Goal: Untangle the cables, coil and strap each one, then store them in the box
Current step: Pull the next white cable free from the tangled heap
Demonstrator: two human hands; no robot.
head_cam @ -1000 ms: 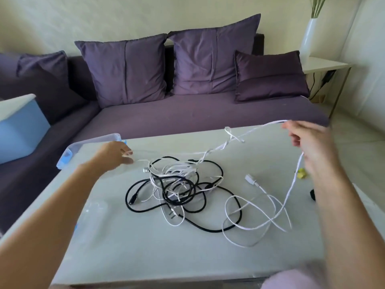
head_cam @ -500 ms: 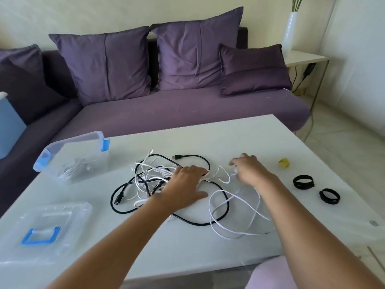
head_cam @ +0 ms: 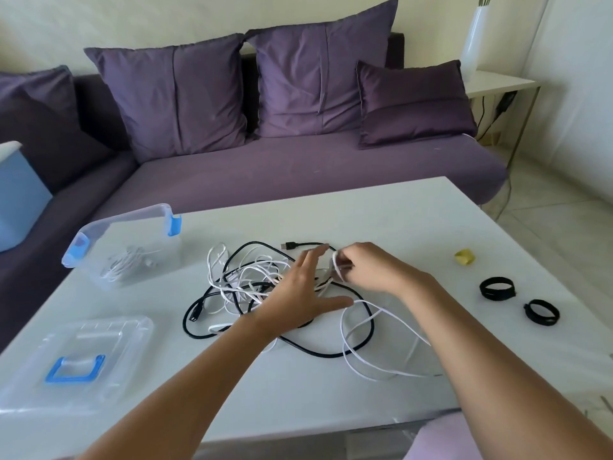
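Observation:
A tangle of white cable (head_cam: 247,275) and black cable (head_cam: 331,353) lies on the middle of the white table (head_cam: 331,386). My left hand (head_cam: 298,293) hovers or rests flat over the tangle, fingers straight and spread. Just right of it, my right hand (head_cam: 368,268) pinches a loop of white cable with curled fingers. More white cable trails in loose loops toward the front right. A clear plastic box (head_cam: 124,247) with blue clips stands at the left, a coiled white cable inside it.
The box's clear lid (head_cam: 71,360) with a blue handle lies front left. Two black strap rings (head_cam: 497,288) (head_cam: 541,312) and a small yellow piece (head_cam: 464,256) lie at the right. A purple sofa (head_cam: 298,174) stands behind the table.
A second ago my right hand held the white cable up high at the right; it came down to the tangle. My left hand moved from the box to the pile.

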